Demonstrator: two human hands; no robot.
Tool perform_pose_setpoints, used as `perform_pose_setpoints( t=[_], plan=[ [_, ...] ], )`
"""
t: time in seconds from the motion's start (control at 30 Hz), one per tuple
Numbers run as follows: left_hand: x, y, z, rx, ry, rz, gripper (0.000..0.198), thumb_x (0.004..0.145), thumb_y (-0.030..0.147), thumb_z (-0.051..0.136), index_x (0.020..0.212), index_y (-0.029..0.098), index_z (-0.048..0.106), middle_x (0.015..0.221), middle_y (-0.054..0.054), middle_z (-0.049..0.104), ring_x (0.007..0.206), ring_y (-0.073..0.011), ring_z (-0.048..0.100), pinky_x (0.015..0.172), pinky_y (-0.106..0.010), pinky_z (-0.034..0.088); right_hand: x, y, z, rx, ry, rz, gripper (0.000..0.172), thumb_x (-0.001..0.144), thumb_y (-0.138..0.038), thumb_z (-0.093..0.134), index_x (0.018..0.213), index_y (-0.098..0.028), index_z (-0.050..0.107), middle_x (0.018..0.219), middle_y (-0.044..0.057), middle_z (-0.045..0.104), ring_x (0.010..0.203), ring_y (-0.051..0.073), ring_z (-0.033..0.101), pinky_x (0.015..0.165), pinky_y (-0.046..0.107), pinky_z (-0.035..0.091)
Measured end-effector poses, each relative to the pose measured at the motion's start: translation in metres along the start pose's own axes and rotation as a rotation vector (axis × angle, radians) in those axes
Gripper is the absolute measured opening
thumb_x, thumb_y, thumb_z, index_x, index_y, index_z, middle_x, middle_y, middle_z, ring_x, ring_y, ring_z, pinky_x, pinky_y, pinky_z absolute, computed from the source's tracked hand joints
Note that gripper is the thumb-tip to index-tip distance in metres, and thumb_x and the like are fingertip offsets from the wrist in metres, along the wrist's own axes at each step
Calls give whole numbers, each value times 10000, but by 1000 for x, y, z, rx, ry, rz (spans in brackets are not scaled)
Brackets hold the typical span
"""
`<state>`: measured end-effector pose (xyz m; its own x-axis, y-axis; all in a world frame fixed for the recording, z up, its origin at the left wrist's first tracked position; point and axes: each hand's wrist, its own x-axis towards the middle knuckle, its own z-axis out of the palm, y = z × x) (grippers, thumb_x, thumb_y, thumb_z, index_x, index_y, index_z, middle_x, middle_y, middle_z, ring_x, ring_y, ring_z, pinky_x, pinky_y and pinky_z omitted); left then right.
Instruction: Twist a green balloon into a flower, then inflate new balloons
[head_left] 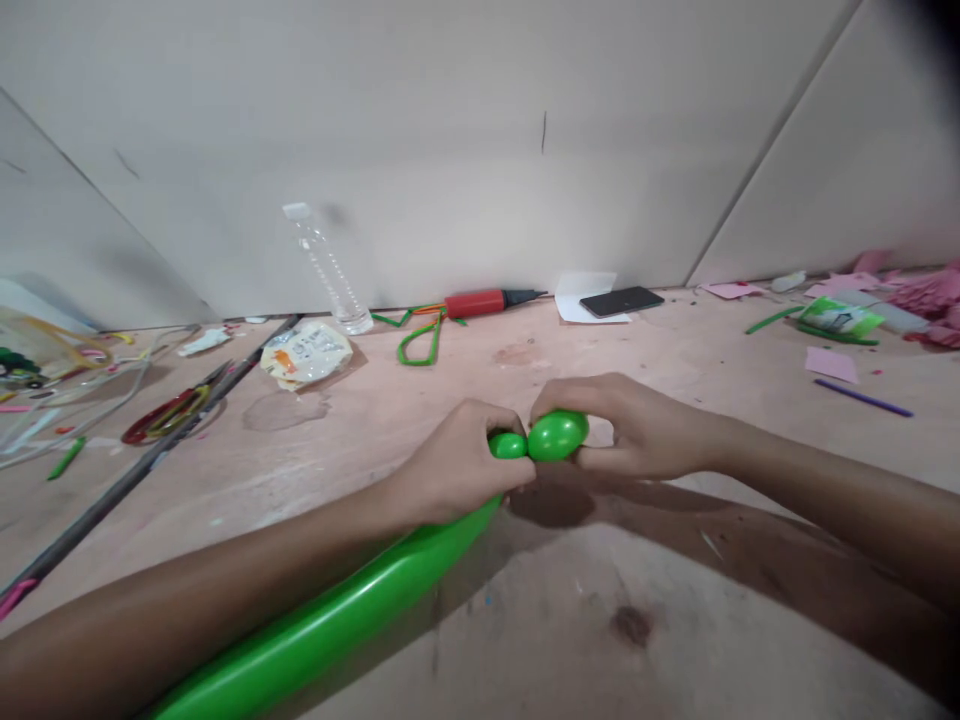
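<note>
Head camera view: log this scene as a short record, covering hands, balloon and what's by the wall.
Left hand: grips long glossy green balloon
Right hand: holds its rounded end bubble
Balloon shape: narrow pinch between two bubbles; long part runs toward lower left
By wall: clear plastic bottle, red cylinder with black nozzle, flat black phone partly on white paper

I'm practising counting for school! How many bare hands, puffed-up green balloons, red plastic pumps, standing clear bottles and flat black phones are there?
Bare left hand and bare right hand: 2
Long shiny green balloon, its bubbles counted in: 1
Red plastic pump with black end: 1
Tall clear plastic bottle: 1
Flat black rectangular phone: 1
Total: 6
</note>
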<state>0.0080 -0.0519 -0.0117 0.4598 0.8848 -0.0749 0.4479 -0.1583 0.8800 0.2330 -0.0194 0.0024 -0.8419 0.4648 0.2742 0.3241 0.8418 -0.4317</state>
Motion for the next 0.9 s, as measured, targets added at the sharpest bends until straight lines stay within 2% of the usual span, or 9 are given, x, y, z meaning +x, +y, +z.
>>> perform_pose_setpoints(
  t=[0.07, 0.13, 0.2, 0.27, 0.33, 0.47, 0.67, 0.8, 0.9],
  plan=[
    [1, -2, 1, -187, -74, -139, 30, 676, 165, 635, 700, 154, 650, 562, 18, 639, 505, -141, 594, 482, -231, 435, -3, -2, 0, -305, 88, -152, 328, 860, -97, 550, 1164, -210, 599, 1266, 114, 646, 1096, 243, 620, 824, 371, 521],
    [3, -4, 2, -324, -101, -197, 59, 677, 194, 682, 688, 143, 656, 537, 3, 643, 474, -147, 602, 459, -233, 449, -5, -3, 1, -467, 135, -245, 356, 862, -73, 517, 1182, -217, 575, 1407, 148, 561, 1264, 285, 543, 893, 435, 524],
    [4, -7, 4, -414, -113, -175, 107, 681, 214, 718, 649, 134, 653, 515, -6, 636, 461, -140, 604, 462, -227, 461, -5, -4, 1, -444, 111, -260, 351, 852, -122, 560, 1195, -199, 556, 1462, 179, 494, 1336, 311, 482, 961, 487, 511],
    [4, -9, 6, -488, -127, -138, 139, 691, 219, 733, 629, 133, 644, 509, -3, 629, 458, -131, 608, 473, -222, 476, -4, -5, -1, -325, 54, -239, 394, 847, -226, 619, 1230, -177, 541, 1493, 208, 434, 1366, 333, 443, 1006, 519, 491],
    [4, -11, 6, -549, -141, -114, 152, 688, 218, 748, 630, 133, 635, 512, 5, 622, 454, -128, 610, 472, -220, 483, -3, -7, -6, -196, 11, -208, 397, 887, -306, 620, 1256, -179, 545, 1480, 199, 435, 1365, 322, 442, 1037, 519, 471],
    [3, -12, 4, -596, -223, -125, 143, 689, 204, 760, 694, 131, 637, 532, 10, 622, 446, -123, 604, 451, -207, 476, -3, -12, -17, -84, 14, -171, 278, 938, -328, 637, 1191, -214, 620, 1358, 141, 537, 1265, 254, 525, 1050, 448, 458],
    [-1, -10, -4, -623, -524, -169, 223, 738, 274, 812, 829, 144, 655, 559, 44, 554, 468, -92, 543, 421, -174, 471, -6, -22, -21, -21, -1, -143, 299, 824, -158, 692, 1110, -222, 631, 1323, 87, 609, 1182, 218, 598, 1006, 370, 488],
    [-7, -11, -6, -671, -585, -231, 347, 753, 287, 823, 1014, 175, 622, 617, 39, 610, 485, -107, 573, 436, -192, 493, -6, -23, -21, 51, 11, -135, 246, 864, -206, 686, 1102, -232, 628, 1290, 74, 644, 1122, 204, 637, 981, 366, 505],
    [-8, -12, -5, -644, -631, -241, 453, 736, 254, 838, 1122, 179, 614, 796, -27, 707, 583, -142, 656, 504, -234, 537, -7, -24, -20, 54, 18, -67, 330, 870, -286, 719, 1171, -238, 594, 1233, 70, 671, 1041, 201, 657, 915, 354, 533]
  ],
)
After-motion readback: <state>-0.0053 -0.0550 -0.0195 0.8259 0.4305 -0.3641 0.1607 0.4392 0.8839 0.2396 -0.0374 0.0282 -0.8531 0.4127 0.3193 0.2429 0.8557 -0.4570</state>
